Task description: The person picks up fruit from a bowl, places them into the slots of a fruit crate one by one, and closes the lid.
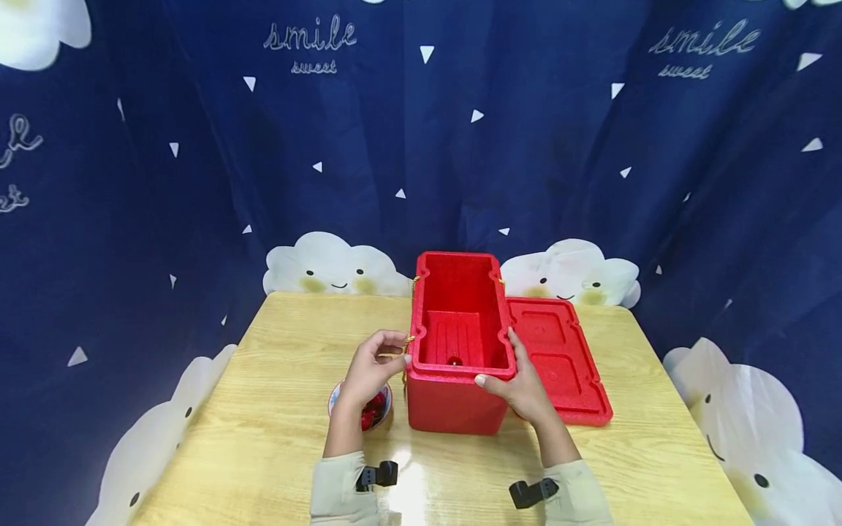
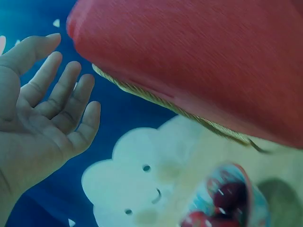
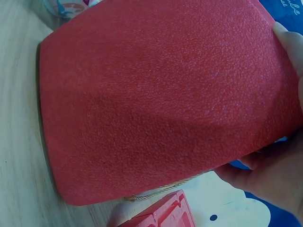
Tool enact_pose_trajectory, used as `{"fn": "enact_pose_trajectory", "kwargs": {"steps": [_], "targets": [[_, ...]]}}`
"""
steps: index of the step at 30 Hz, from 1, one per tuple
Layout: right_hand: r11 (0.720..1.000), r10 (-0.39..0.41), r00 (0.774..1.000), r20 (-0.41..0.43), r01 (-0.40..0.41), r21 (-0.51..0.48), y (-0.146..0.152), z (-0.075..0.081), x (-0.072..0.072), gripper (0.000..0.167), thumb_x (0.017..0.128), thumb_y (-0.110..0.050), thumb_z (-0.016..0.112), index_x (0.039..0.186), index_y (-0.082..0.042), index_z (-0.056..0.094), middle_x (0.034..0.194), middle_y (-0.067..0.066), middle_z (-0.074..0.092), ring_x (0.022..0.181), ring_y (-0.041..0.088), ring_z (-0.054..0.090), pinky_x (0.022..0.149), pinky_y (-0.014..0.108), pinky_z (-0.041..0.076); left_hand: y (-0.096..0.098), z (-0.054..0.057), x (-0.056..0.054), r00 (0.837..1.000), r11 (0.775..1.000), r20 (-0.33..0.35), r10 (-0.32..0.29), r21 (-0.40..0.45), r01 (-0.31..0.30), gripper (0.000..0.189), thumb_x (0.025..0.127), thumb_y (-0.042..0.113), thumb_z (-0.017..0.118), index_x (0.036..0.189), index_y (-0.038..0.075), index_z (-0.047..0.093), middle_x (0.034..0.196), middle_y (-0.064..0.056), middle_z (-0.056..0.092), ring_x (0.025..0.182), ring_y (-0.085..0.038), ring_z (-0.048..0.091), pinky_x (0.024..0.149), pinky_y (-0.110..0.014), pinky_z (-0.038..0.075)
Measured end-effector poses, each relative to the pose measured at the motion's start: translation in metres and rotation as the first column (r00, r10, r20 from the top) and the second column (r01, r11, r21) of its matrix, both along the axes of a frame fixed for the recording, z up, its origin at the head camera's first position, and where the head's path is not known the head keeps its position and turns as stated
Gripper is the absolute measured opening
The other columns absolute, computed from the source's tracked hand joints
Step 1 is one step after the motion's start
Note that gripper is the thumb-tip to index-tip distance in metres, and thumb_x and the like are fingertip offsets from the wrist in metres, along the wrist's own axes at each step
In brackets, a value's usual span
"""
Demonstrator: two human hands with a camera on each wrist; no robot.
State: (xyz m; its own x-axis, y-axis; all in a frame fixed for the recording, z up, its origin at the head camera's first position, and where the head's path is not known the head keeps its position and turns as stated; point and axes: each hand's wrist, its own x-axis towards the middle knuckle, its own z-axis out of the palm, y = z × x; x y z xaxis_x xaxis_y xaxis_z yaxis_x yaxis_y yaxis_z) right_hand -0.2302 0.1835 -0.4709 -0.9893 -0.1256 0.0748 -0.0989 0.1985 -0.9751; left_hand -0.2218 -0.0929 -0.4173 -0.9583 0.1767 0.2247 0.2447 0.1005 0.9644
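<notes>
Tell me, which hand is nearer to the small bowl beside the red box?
Left. The left hand hovers directly above the bowl; the right hand grips the red box on its far side.

Head looks down; wrists close on box [image 1: 460,351].

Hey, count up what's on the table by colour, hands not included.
Red: 3 — open box, its lid lying flat beside it, a small round thing inside the box.
Multicoloured: 1 — small bowl of red pieces.
Total: 4
</notes>
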Motion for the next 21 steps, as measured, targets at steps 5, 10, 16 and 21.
{"fn": "enact_pose_trajectory", "kwargs": {"steps": [5,10,16,21], "targets": [[1.000,0.015,0.999,0.030,-0.015,0.005,-0.001,0.017,0.005,0.103,0.074,-0.014,0.078,0.149,-0.015,0.009,0.147,0.014,0.024,0.123,0.037,0.038,0.088,0.043,0.045,-0.008,-0.020,0.006,0.998,0.999,0.037,0.045,-0.019,-0.044,0.030,0.081,-0.005,0.066,0.109,-0.009,0.057,0.105,-0.024,0.057,0.099,-0.042,0.052,0.079,-0.037,0.045],[0.999,0.017,0.999,0.031,-0.018,0.042,-0.003,0.027,0.012,0.102,0.074,-0.013,0.077,0.149,-0.009,0.008,0.146,0.018,0.024,0.122,0.039,0.038,0.089,0.044,0.044,-0.016,-0.036,0.013,0.990,0.994,0.091,0.108,-0.036,-0.105,0.029,0.079,-0.003,0.068,0.107,-0.004,0.060,0.102,-0.014,0.059,0.098,-0.040,0.052,0.081,-0.037,0.045],[0.996,-0.007,1.000,0.003,0.007,0.093,0.001,0.006,0.001,0.103,0.073,-0.022,0.079,0.150,-0.018,0.011,0.145,0.012,0.028,0.121,0.034,0.041,0.090,0.044,0.043,-0.028,-0.056,0.016,0.975,0.986,0.153,0.162,-0.059,-0.154,0.031,0.079,0.000,0.070,0.108,0.000,0.061,0.101,-0.015,0.060,0.095,-0.032,0.056,0.084,-0.038,0.043],[0.998,-0.004,1.000,-0.011,0.004,0.062,0.002,-0.001,-0.001,0.102,0.073,-0.019,0.079,0.149,-0.017,0.011,0.143,0.013,0.030,0.121,0.035,0.041,0.088,0.043,0.045,-0.040,-0.096,0.008,0.961,0.977,0.176,0.212,-0.048,-0.207,0.033,0.078,-0.002,0.070,0.109,0.000,0.061,0.105,-0.021,0.058,0.093,-0.026,0.056,0.084,-0.035,0.044]]}}
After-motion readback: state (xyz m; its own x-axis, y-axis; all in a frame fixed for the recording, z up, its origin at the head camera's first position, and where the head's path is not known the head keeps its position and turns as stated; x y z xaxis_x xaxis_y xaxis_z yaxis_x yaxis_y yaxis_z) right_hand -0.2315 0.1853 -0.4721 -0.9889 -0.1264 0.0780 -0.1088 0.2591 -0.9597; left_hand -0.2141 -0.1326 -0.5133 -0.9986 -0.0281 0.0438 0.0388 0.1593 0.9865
